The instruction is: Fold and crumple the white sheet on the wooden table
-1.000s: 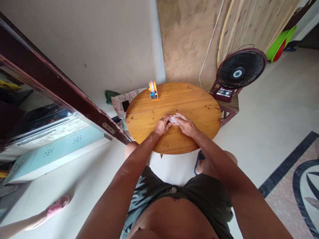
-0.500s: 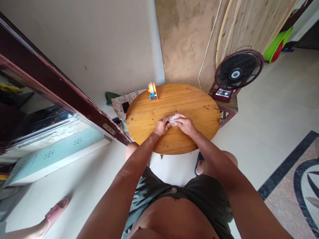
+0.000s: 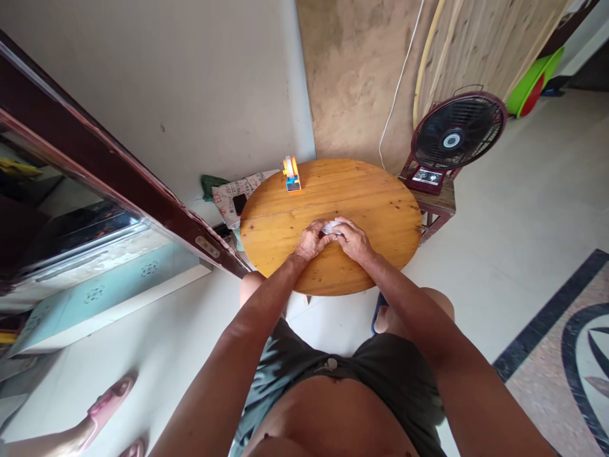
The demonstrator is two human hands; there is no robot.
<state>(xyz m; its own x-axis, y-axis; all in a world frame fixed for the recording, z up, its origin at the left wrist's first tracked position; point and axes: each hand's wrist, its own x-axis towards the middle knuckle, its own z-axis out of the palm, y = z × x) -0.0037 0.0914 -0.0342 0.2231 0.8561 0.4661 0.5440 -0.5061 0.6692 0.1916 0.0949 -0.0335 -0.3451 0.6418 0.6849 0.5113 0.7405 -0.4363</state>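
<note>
Over the middle of the oval wooden table (image 3: 352, 190), my two hands meet around a small, whitish, crumpled-looking bundle (image 3: 332, 227). My left hand (image 3: 311, 240) has its fingers closed on the bundle's left side, and its thumb reaches along the near edge. From the right, my right hand (image 3: 353, 241) grips the same bundle with curled fingers. Much of it is covered by the fingers, and its kind is too small to make out. An orange and blue tape dispenser (image 3: 292, 176) stands near the table's far left edge.
A dark red fan (image 3: 451, 139) sits on a wooden stool (image 3: 442, 200) at the table's right. Left of the table lie a printed sack (image 3: 228, 206) and a black phone-like object (image 3: 240, 203). Another person's foot in a pink slipper (image 3: 111, 400) shows at lower left.
My fingers have shifted slightly around the whitish bundle, with the left thumb now further across its near side. A second pink slipper has come into view at lower left.
</note>
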